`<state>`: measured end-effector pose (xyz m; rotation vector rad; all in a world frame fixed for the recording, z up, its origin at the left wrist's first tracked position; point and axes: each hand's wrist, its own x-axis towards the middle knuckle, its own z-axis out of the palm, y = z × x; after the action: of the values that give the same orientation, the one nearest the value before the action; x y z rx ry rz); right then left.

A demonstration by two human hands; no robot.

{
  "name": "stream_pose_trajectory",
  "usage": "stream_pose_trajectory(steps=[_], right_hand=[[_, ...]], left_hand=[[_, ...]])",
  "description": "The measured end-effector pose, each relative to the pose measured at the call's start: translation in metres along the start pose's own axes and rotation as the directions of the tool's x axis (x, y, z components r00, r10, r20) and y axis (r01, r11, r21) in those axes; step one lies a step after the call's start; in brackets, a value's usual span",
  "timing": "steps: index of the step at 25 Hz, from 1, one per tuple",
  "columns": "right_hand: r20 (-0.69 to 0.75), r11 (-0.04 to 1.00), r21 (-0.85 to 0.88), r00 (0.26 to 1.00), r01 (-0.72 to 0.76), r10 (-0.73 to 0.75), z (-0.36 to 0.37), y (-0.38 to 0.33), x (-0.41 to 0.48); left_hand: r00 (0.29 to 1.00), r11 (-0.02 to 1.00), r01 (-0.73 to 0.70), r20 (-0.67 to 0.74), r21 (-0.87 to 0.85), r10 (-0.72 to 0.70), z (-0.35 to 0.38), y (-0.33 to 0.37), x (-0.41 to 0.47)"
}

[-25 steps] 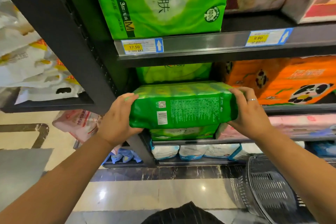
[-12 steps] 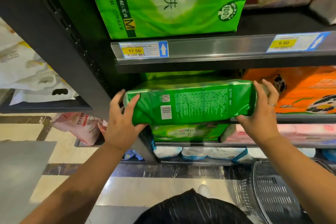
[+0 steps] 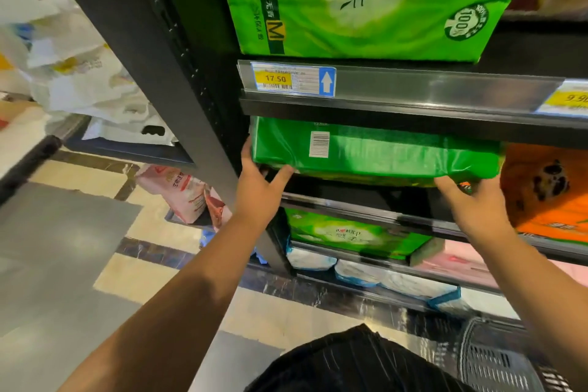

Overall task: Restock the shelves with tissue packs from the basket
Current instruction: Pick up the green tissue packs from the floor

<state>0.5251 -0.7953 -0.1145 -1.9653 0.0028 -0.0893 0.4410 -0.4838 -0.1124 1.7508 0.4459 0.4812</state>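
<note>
A green tissue pack (image 3: 375, 153) with a white barcode lies flat in the shelf bay just under the rail with the 17.50 price tag (image 3: 292, 79). My left hand (image 3: 259, 184) holds its left end, fingers up the side and thumb under the front edge. The fingers of my right hand (image 3: 471, 200) press up against the pack's lower right edge; that hand is blurred. The black wire basket (image 3: 496, 363) stands on the floor at bottom right, its contents out of view.
A large green pack (image 3: 366, 0) fills the shelf above. An orange panda pack (image 3: 547, 197) sits right beside the bay. More green (image 3: 350, 234) and white packs lie on lower shelves. The black upright post (image 3: 178, 73) borders the bay on the left.
Both hands have lifted the green pack up and pushed it deeper into the bay under the 17.50 rail. My right hand has slid from the pack's end to its lower edge.
</note>
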Motion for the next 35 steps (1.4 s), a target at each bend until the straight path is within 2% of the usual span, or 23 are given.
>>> stream_pose_trajectory(steps=[2,4,8,11,15,18,21,28,32,35], right_hand=[[0.01,0.999,0.034,1.0,-0.003,0.003,0.003,-0.003,0.005],[-0.039,0.998,0.056,0.999,-0.023,0.025,0.005,-0.006,0.013],[-0.086,0.982,0.131,0.985,-0.135,0.147,0.015,-0.018,0.024],[-0.034,0.991,-0.046,0.992,-0.124,0.122,0.017,-0.009,0.027],[0.047,0.99,-0.069,0.991,-0.125,0.128,0.02,0.005,0.021],[0.085,0.985,-0.035,0.982,-0.167,0.169,0.029,0.021,0.013],[0.02,0.981,-0.046,0.981,-0.191,0.192,0.04,0.028,0.019],[-0.025,0.953,-0.111,0.959,-0.283,0.282,0.062,0.03,0.046],[-0.053,0.915,-0.27,0.953,-0.301,0.298,0.059,0.023,0.045],[-0.001,0.883,-0.393,0.96,-0.258,0.28,0.053,0.021,0.02]], left_hand=[[1.0,1.0,-0.017,0.002,-0.007,0.017,0.003,0.001,0.007],[0.998,0.999,-0.046,-0.049,-0.007,0.046,0.007,0.005,0.015],[0.988,0.997,-0.075,-0.136,0.015,0.076,0.016,0.011,0.028],[0.99,0.986,-0.097,-0.092,0.136,0.11,0.024,0.001,0.035],[0.993,0.973,-0.044,-0.094,0.228,0.067,0.035,-0.014,0.028],[0.991,0.967,0.108,-0.104,0.232,-0.086,0.046,-0.019,0.014],[0.982,0.961,0.161,-0.134,0.223,-0.134,0.053,-0.018,0.02],[0.973,0.843,0.228,-0.083,0.487,-0.215,0.054,-0.009,0.037],[0.984,0.766,0.174,-0.128,0.618,-0.121,0.049,-0.008,0.025],[0.995,0.743,0.005,-0.076,0.67,0.062,0.039,-0.016,0.0]])
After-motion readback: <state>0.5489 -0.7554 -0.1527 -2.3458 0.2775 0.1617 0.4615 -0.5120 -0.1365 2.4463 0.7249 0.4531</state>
